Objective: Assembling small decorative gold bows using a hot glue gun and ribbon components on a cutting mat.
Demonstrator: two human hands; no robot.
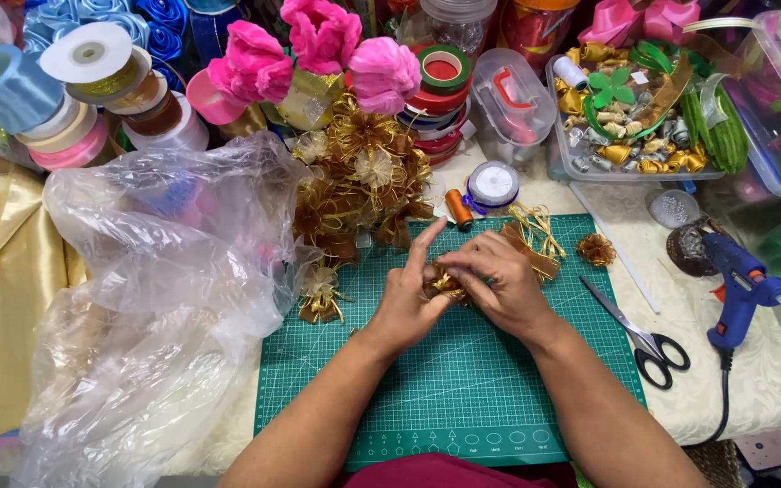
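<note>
Left hand [406,303]: fingers curled under and round a small gold ribbon flower [446,286], index finger raised and pointing towards 12 o'clock.
Right hand [499,282]: fingers bent over the same flower from the 3 o'clock side, pinching it; how firmly the tips close cannot be told, as the knuckles hide them.
Gold ribbon flower: held between both hands just above the cutting mat [463,389], near the mat's centre; only a frilled gold edge shows.
Handling, judged: very light, soft and crushable; the wire-edged loops probably spring back but will flatten under pressure. Best taken at the gathered centre, not by the outer loops.
Finished flowers: a heap of gold ribbon flowers [359,185] at 11 o'clock from the hands; one loose flower [320,296] at 9 o'clock, another [596,248] at 2 o'clock.
Ribbon scraps [535,233]: at 1 o'clock, just beside the right hand.
Thread spool [458,208]: orange, at 12 o'clock, on the mat's far edge.
Scissors [639,334]: at 4 o'clock, lying across the mat's right edge.
Glue gun [738,280]: blue, at 3 o'clock, well apart from the hands.
Plastic bag [155,280]: clear, crumpled, at 9 o'clock.
Ribbon rolls [92,86]: stacked at 10 o'clock, far side of the table.
</note>
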